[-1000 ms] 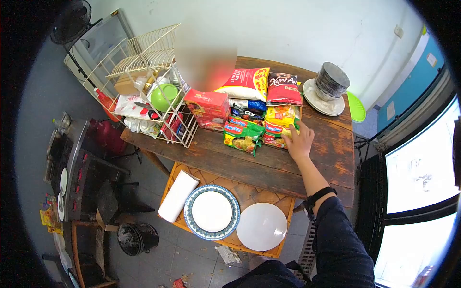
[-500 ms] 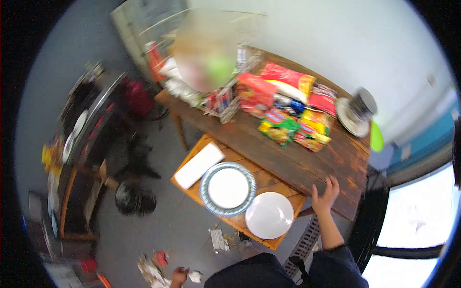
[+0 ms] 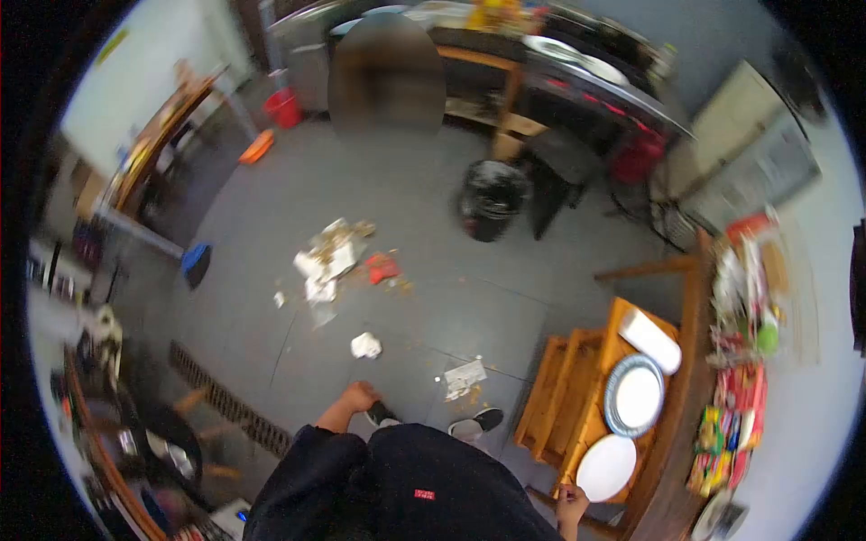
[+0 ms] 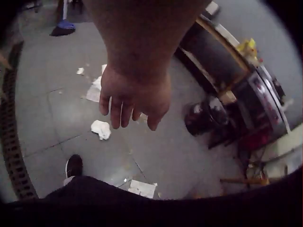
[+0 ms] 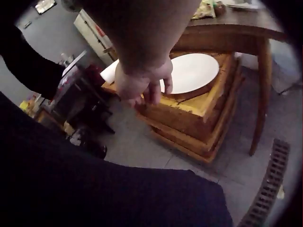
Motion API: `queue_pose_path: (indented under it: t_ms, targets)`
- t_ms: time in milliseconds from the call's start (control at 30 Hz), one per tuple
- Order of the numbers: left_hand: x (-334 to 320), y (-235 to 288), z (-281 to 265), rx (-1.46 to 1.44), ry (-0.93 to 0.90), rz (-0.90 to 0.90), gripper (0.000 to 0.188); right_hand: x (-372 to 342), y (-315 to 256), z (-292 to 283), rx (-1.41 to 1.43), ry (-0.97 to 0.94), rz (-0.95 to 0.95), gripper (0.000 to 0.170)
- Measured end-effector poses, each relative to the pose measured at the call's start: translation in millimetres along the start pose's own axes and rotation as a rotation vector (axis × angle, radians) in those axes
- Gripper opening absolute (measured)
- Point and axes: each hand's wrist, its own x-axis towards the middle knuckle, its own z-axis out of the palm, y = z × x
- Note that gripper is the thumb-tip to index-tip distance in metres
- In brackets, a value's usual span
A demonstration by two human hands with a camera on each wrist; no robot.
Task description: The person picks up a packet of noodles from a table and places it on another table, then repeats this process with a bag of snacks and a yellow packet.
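Note:
My left hand (image 3: 361, 395) hangs over the grey floor with its fingers loose and nothing in them; the left wrist view shows the same hand (image 4: 135, 97) from behind. Low at my right side, my right hand (image 3: 570, 500) is beside a plain white plate (image 3: 606, 471). In the right wrist view the relaxed fingers of that hand (image 5: 144, 85) overlap the edge of the wooden stand (image 5: 189, 106). The white plate lies on this stand, along with a blue-rimmed plate (image 3: 635, 397) and a white roll (image 3: 651, 343).
Along the right runs a wooden table (image 3: 672, 406) with food packets (image 3: 726, 424) and a dish rack. Crumpled white paper (image 3: 366, 345), torn scraps (image 3: 329, 261) and a red wrapper (image 3: 382, 268) litter the floor. A black bin (image 3: 494, 200) stands ahead; a drain grate (image 3: 225, 397) lies left.
My right hand has left the packets on the table and dropped to my side. The head view has swung left over the floor, and my left hand has come into it.

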Motion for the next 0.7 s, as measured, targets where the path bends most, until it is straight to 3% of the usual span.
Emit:
queue_pose_path:
  t_ms: [133,167,233,267,333,400,433,500,533,567,633,700]
  targets:
    - [-54.6,-90.6,-41.7,-0.096,0.017,-0.108,0.044,19.4,-57.2,41.2,0.038,-0.425,0.303,0.007]
    - [-62.4,-116.0,-52.0,-0.119,-0.001,-0.105,0.042,26.2,-60.4,60.8,0.069,-0.524,0.237,0.008]
    - [-50.4,-230.8,-14.7,0.169,0.114,0.086,0.039,43.7,-10.3,101.5,0.127,-0.725,0.118,0.018]
    - [-49.6,-273.2,1.9,0.316,0.168,0.177,0.038,46.8,-10.0,117.6,0.043,-0.783,0.463,0.018]
    - [-92.2,-302.6,-3.7,-0.059,0.215,-0.215,0.036,87.9,25.8,158.2,-0.729,-0.999,-0.184,0.018]
    - [-119.6,-327.7,-8.6,-0.374,0.207,-0.542,0.035,112.9,-26.0,198.6,-0.534,-1.210,-0.483,0.016]
    - [-137.7,-356.7,-6.2,-0.509,0.195,-0.686,0.035,115.2,-103.4,231.0,0.047,-1.348,-0.408,0.010]
    - [-137.9,-376.6,27.8,-0.386,0.356,-0.668,0.032,128.7,-149.7,272.9,0.431,-1.188,0.318,0.010]
    - [-142.8,-387.0,41.1,-0.166,0.245,-0.479,0.032,113.3,-229.9,273.7,0.349,-1.150,0.574,0.006]
    - [-144.2,-396.3,42.8,0.052,0.130,-0.286,0.036,107.8,-262.7,292.6,0.246,-1.073,0.401,0.005]
    - [-147.3,-382.1,5.8,0.032,-0.141,-0.301,0.045,105.1,-302.0,320.9,0.042,-0.896,0.074,0.005]
    - [-133.2,-384.8,-2.0,0.090,-0.068,-0.224,0.044,114.5,-318.1,350.8,0.084,-0.941,0.098,0.008]
